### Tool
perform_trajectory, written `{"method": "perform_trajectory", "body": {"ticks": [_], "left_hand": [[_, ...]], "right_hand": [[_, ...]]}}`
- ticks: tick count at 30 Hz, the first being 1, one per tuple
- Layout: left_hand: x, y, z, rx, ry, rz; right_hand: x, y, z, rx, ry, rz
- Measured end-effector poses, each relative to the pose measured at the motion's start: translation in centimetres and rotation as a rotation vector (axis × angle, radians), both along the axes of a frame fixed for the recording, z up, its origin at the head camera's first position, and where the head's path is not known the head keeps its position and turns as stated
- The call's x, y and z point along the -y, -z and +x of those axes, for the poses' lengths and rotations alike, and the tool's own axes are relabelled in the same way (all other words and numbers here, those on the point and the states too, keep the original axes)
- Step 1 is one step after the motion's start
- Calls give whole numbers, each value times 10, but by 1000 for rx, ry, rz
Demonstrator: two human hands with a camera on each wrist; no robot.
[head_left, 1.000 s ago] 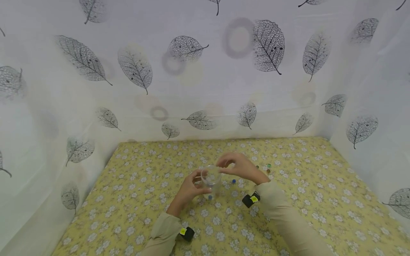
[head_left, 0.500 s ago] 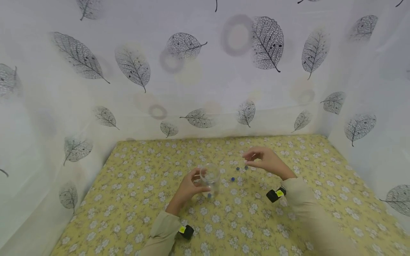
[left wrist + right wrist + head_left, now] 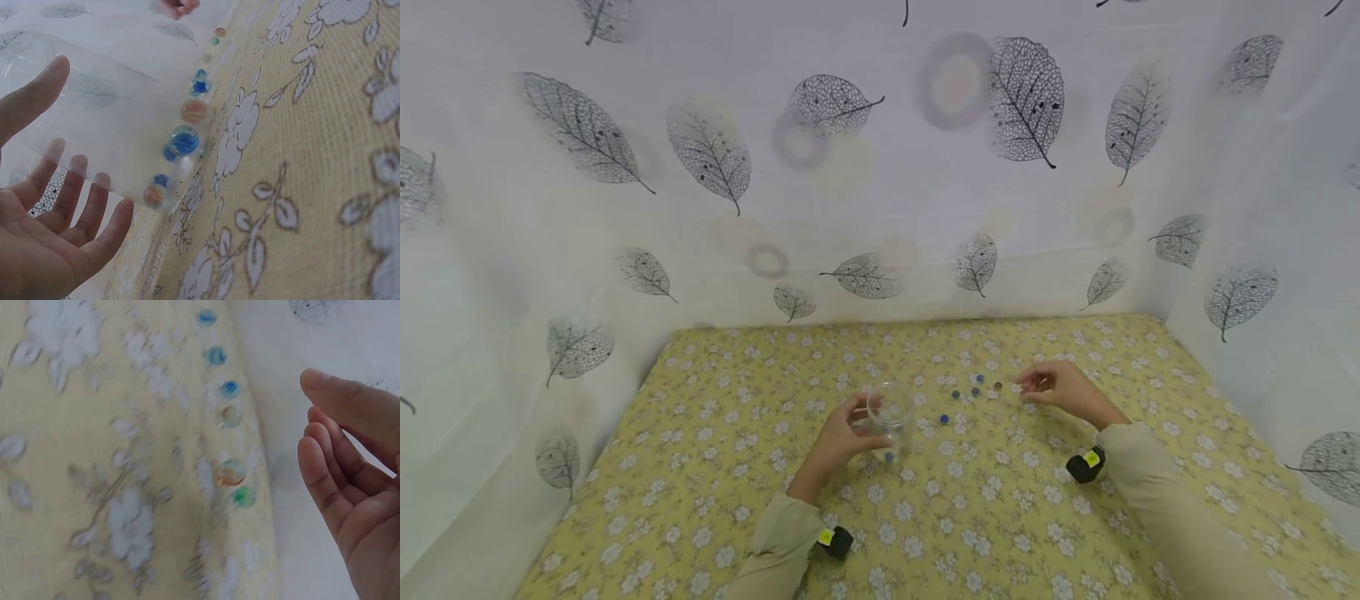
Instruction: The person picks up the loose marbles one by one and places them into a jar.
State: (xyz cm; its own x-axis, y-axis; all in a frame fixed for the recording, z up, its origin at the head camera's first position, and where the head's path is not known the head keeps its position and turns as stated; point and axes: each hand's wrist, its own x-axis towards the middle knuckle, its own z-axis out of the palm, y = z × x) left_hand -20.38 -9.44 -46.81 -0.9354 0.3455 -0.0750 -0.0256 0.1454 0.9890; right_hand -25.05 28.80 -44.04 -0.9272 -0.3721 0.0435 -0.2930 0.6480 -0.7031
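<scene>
A clear plastic jar (image 3: 891, 417) stands on the cloth, my left hand (image 3: 842, 437) curled round its side. The left wrist view has the thumb on one wall and the fingertips on the other. Several glass marbles lie at the jar's bottom, among them a blue one (image 3: 184, 140) and an orange one (image 3: 194, 112). To the right of the jar, my right hand (image 3: 1067, 392) hovers low over the cloth with its fingers loosely bent and nothing between them. Near it are an orange marble (image 3: 231, 473) and a green marble (image 3: 244, 496).
Loose marbles trail across the yellow flowered cloth (image 3: 715, 450) between jar and right hand, a dark blue marble (image 3: 944, 419) closest to the jar. Behind and at both sides hangs a white curtain (image 3: 880, 200) with leaf prints.
My right hand has moved away from the jar's rim to the right, past the loose marbles, uncovering several of them. The left hand and the jar have stayed in place.
</scene>
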Motion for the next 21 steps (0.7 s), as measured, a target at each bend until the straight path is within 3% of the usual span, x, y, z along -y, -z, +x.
{"method": "perform_trajectory", "body": {"ticks": [8,21], "left_hand": [[1,1,0,8,3,1],[1,-1,0,9,9,15]], "right_hand": [[-14,21,-10,16,21,35],[-22,29,-16,3,33,117]]}}
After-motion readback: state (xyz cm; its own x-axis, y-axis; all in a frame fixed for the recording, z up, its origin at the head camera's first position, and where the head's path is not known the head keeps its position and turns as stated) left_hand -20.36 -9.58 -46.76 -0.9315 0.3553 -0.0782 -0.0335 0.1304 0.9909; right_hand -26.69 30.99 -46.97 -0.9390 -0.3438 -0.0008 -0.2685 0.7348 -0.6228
